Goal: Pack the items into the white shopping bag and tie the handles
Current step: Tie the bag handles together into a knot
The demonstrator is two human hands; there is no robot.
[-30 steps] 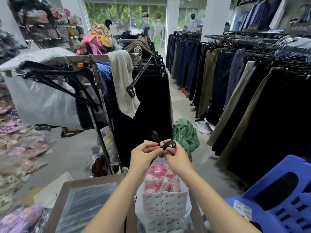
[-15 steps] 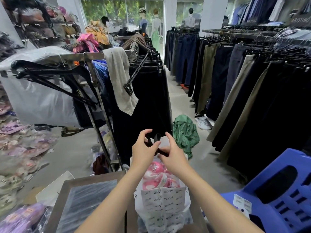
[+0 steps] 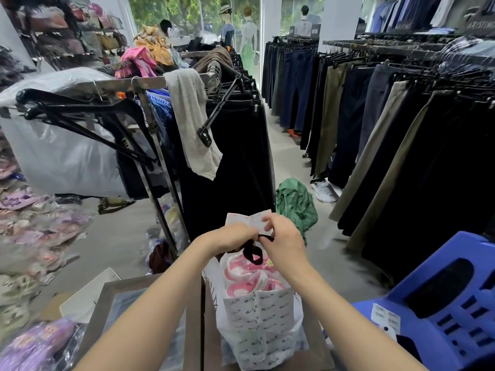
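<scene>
Both at lower centre, I see the left hand (image 3: pixel 230 238) and right hand (image 3: pixel 284 241) pinching the black handles (image 3: pixel 253 255) of the white shopping bag (image 3: pixel 259 325).

the left hand (image 3: pixel 230 238) and right hand (image 3: pixel 284 241) have sunk, drawing the handles (image 3: pixel 253 253) into a loop above the bag (image 3: pixel 259 325).

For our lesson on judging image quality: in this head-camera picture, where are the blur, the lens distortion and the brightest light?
Head view: sharp at centre, where the left hand and right hand pinch the black handles of the white shopping bag; packaged goods at the left edge are smeared; the wide lens slants the hanging trousers on the right; the back windows are brightest.
</scene>
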